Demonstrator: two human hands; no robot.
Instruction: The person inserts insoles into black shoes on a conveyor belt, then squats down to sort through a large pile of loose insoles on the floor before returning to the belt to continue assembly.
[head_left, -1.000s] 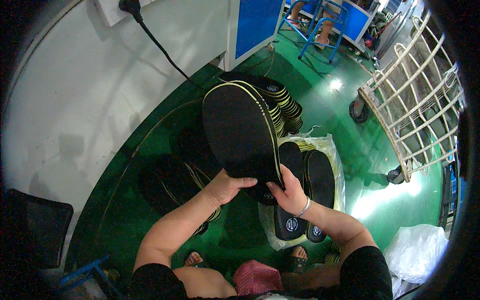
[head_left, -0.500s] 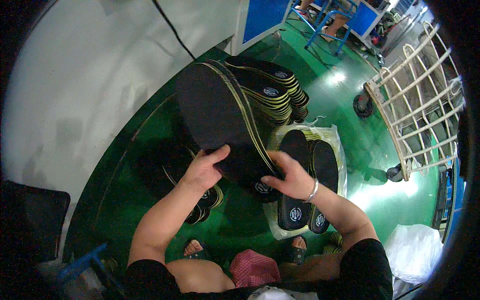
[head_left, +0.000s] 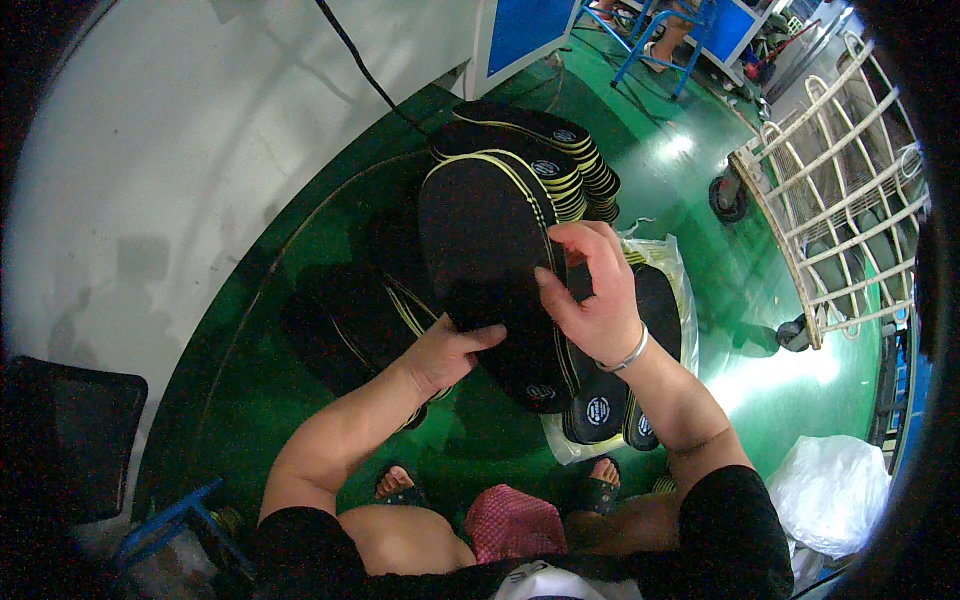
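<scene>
A few black shoe insoles [head_left: 485,230] with yellow edge lines are held together in front of me, soles lengthwise. My left hand [head_left: 447,355] grips their lower left side, thumb on top and fingers hidden beneath. Along their right edge, my right hand [head_left: 600,295] bends its fingers at the rim, its thumb on the top face. A round pale mark shows near their lower end. Just right and below lie more insoles [head_left: 655,320] on a clear plastic bag [head_left: 688,290]. Others [head_left: 350,325] rest on the floor by my left forearm.
Beyond the held insoles stand taller insole stacks [head_left: 585,165]. A white wire cart [head_left: 800,235] on wheels is at the right, above a white plastic bag [head_left: 830,495]. A pale wall panel [head_left: 220,150] borders the left; a blue stool [head_left: 650,45] stands far back near a person's leg.
The held insoles have shifted right and come more upright. My left hand moved right with them. My right hand slid up along their right edge.
</scene>
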